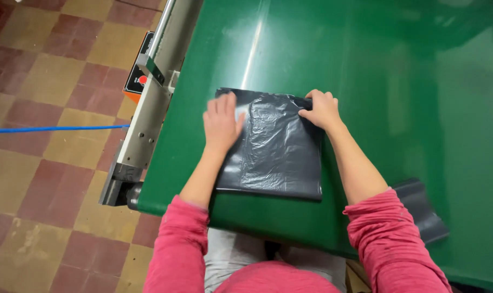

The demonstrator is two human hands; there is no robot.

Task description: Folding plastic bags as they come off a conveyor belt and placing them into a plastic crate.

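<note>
Head view: left hand [221,123] presses flat on the folded black plastic bag [276,152] lying on the green belt [398,81]; right hand [321,109] pinches its far corner. Slick film could slide or unfold if pressure slackens.

Dim warm overhead light glares in a streak on the green belt [257,49]; corners darken, edges slightly blurred.

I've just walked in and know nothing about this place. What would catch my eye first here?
Most likely the black plastic bag, lying folded flat at the near edge of the glossy green table. The left hand presses flat on its left side while the right hand grips its top right corner. Next, the pink sleeves and the red and yellow checkered floor tiles on the left.
</note>
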